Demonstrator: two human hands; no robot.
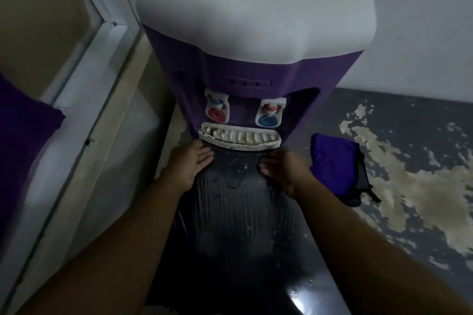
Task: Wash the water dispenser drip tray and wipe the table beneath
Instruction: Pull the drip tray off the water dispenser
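Since the drip tray (239, 138) is seen seated and stained, washing and wiping are judged undone; left hand (190, 165) and right hand (284, 171) are laid flat, empty, just below it.

both arms reaching forward, left hand (190, 162) and right hand (284, 170) open, palms facing

I see a gray floor (409, 115), blotched with pale patches where its coating has flaked. The water dispenser (256, 33) rises from it, and a crumpled purple cloth (335, 161) lies just beside the dispenser's right side.
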